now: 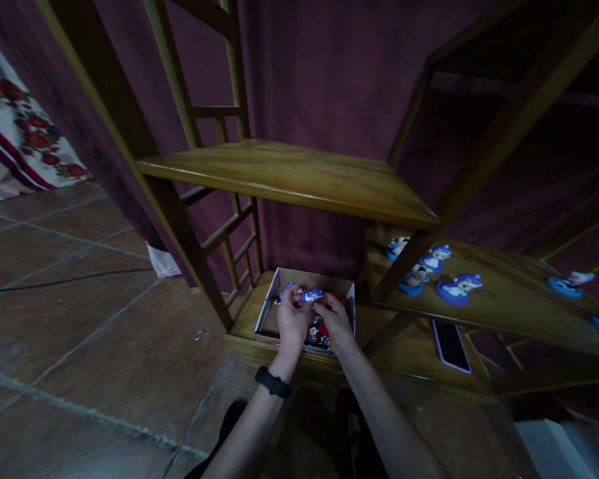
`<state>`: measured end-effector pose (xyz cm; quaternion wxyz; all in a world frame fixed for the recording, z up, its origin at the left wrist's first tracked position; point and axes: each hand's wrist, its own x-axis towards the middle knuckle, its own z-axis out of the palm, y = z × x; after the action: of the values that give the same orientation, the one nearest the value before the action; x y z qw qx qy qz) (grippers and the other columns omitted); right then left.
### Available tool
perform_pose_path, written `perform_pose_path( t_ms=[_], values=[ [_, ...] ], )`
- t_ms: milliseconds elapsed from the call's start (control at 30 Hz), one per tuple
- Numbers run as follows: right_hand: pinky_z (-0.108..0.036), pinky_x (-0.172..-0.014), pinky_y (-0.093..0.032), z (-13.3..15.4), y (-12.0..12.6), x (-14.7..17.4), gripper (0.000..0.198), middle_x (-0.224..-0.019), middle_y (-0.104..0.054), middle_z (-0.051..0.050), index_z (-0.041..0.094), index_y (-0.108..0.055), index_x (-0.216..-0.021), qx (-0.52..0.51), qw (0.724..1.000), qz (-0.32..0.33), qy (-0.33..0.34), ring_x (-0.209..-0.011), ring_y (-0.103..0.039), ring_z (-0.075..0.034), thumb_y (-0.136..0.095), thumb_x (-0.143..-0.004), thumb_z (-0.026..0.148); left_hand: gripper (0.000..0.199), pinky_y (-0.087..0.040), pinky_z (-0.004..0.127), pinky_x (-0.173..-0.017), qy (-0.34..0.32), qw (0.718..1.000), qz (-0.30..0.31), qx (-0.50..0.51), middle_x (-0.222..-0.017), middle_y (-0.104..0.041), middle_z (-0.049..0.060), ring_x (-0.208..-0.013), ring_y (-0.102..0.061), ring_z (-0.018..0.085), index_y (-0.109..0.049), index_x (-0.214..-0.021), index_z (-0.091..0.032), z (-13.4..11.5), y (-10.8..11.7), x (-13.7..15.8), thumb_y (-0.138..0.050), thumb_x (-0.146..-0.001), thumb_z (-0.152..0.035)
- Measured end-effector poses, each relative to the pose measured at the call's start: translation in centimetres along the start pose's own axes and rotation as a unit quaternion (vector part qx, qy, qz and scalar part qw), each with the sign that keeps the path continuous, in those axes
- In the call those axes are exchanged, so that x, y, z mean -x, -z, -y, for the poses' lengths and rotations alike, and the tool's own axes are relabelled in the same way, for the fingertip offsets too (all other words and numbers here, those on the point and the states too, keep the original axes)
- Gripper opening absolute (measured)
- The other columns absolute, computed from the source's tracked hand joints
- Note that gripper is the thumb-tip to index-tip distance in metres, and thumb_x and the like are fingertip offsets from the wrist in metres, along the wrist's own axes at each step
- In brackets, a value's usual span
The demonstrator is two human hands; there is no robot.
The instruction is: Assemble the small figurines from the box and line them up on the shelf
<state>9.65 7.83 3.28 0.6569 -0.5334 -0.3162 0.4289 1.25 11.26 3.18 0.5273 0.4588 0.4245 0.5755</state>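
Both my hands are over an open cardboard box point(350, 293) on the low shelf. Between them is a small purple and white figurine point(310, 295). My left hand point(293, 319) has its fingers closed round the figurine's left side. From the other side, the fingertips of my right hand point(335, 316) pinch it. Inside the box lie more figurines, among them a red and black one point(320, 332) below my hands. The rest of the box's contents is partly hidden by my hands.
Above the box juts a wooden shelf point(289, 176), with a slanting post to the left. On the right-hand shelf stand several figurines, such as a purple one point(459, 289). A phone point(450, 344) lies on the lower board. A cable point(70, 283) crosses the tiled floor.
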Motion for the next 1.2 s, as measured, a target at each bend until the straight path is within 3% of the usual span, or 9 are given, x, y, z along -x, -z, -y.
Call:
perform_pose_path(
  t_ms=[133, 333, 533, 833, 1200],
  values=[
    [-0.032, -0.084, -0.043, 0.1, 0.2, 0.0, 0.035, -0.096, -0.064, -0.002, 0.021, -0.06, -0.102, 0.106, 0.992, -0.007, 0.075, -0.087, -0.058, -0.018, -0.056, -0.067, 0.023, 0.055, -0.044, 0.024, -0.068, -0.059, 0.995, 0.006, -0.083, -0.079, -0.06, 0.0, -0.068, -0.057, 0.012, -0.053, -0.112, -0.02, -0.5, 0.1, 0.3, -0.064, -0.06, -0.008],
    [-0.033, -0.084, -0.045, -0.1, 0.5, -0.2, 0.036, -0.099, -0.064, -0.003, 0.022, -0.057, -0.107, 0.145, 0.983, 0.008, 0.108, -0.089, -0.059, -0.018, -0.054, -0.071, 0.024, 0.042, -0.045, 0.027, -0.072, -0.078, 0.991, 0.014, -0.109, -0.081, -0.061, 0.002, -0.074, -0.059, 0.014, -0.057, -0.103, -0.017, -0.9, 0.0, 0.4, -0.06, -0.063, -0.007],
    [-0.028, -0.075, -0.048, 0.1, 0.7, -0.4, 0.034, -0.093, -0.065, -0.002, 0.021, -0.057, -0.104, 0.161, 0.979, 0.006, 0.123, -0.081, -0.061, -0.017, -0.056, -0.071, 0.026, 0.025, -0.046, 0.028, -0.074, -0.069, 0.991, 0.017, -0.11, -0.083, -0.065, 0.006, -0.076, -0.06, 0.015, -0.061, -0.09, -0.014, -1.1, -0.1, 0.8, -0.057, -0.066, -0.01],
    [-0.025, -0.063, -0.047, 0.3, 0.8, -0.2, 0.033, -0.08, -0.066, -0.001, 0.021, -0.059, -0.103, 0.243, 0.962, -0.015, 0.128, -0.069, -0.06, -0.016, -0.053, -0.072, 0.025, 0.023, -0.046, 0.032, -0.079, -0.053, 0.997, 0.028, -0.056, -0.084, -0.067, 0.006, -0.079, -0.062, 0.017, -0.062, -0.089, -0.014, -0.2, -0.2, 1.1, -0.055, -0.067, -0.011],
    [-0.028, -0.07, -0.048, 0.3, 0.7, 0.1, 0.032, -0.085, -0.066, -0.001, 0.023, -0.06, -0.102, 0.225, 0.965, -0.01, 0.138, -0.076, -0.061, -0.017, -0.053, -0.07, 0.021, 0.019, -0.046, 0.031, -0.076, -0.007, 1.0, 0.021, -0.005, -0.077, -0.067, 0.004, -0.073, -0.061, 0.016, -0.064, -0.081, -0.015, -1.0, 0.1, 1.2, -0.062, -0.062, -0.012]
  ],
)
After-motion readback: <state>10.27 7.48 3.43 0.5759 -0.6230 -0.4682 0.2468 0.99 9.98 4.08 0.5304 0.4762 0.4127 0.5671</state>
